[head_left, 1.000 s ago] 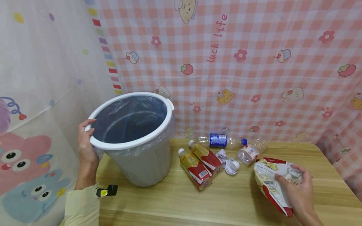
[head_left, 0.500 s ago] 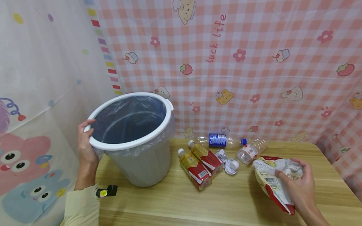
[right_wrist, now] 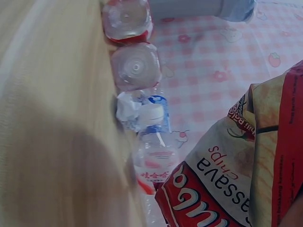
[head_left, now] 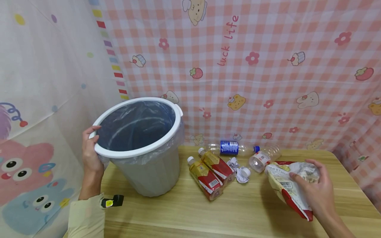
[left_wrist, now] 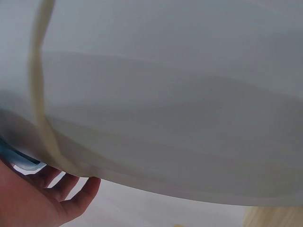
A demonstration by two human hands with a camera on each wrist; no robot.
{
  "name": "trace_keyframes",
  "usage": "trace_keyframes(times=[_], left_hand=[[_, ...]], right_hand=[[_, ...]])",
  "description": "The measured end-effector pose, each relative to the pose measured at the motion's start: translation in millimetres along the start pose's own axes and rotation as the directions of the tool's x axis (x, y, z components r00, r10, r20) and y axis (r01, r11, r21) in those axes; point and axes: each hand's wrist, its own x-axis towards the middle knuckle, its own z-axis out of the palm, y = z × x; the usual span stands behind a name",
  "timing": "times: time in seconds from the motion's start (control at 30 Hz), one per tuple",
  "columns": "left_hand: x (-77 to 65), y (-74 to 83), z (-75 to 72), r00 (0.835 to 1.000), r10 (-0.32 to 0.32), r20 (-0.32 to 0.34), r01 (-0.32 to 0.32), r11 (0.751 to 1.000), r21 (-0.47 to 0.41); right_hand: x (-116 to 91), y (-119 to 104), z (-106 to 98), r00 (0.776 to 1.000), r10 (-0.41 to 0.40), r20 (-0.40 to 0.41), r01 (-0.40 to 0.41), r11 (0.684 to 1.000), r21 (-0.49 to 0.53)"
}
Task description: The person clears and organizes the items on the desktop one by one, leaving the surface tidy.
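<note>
At the left of the head view, my left hand [head_left: 91, 155] grips the white rim [head_left: 131, 153] of a grey trash can [head_left: 151, 178] lined with a clear plastic bag. Its fingertips hook over the rim; the left wrist view shows the can's wall and curled fingers [left_wrist: 87, 194]. My right hand [head_left: 318, 195] holds a crumpled cassava chips bag [head_left: 287, 185], red, white and yellow, above the table's right side. The thumb lies across the bag's front. Printed lettering on the chips bag [right_wrist: 227, 175] shows large in the right wrist view.
Two bottles of amber drink [head_left: 205, 178] lie right of the can. Behind them lies a clear bottle with a blue label [head_left: 229, 147]. Crumpled paper [head_left: 242, 177] and another clear bottle [head_left: 262, 160] lie between these and the chips bag. A checked cloth [head_left: 268, 82] hangs behind the wooden table [head_left: 190, 218].
My right hand has raised the chips bag slightly, and its lower corner has swung up and to the right. The left hand and the trash can have stayed put.
</note>
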Motion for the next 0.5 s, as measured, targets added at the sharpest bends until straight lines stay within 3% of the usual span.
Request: trace_keyframes(times=[0.3,0.5], left_hand=[[-0.5,-0.1,-0.4,1.0,0.004,-0.004,-0.004,1.0,0.01],[-0.5,-0.3,-1.0,1.0,0.005,0.004,-0.005,1.0,0.012]], right_hand=[[3,-14,-4,0.999,-0.019,0.032,0.02,1.0,-0.023],[5,-24,-1,0.999,-0.053,0.012,0.053,0.998,-0.024]])
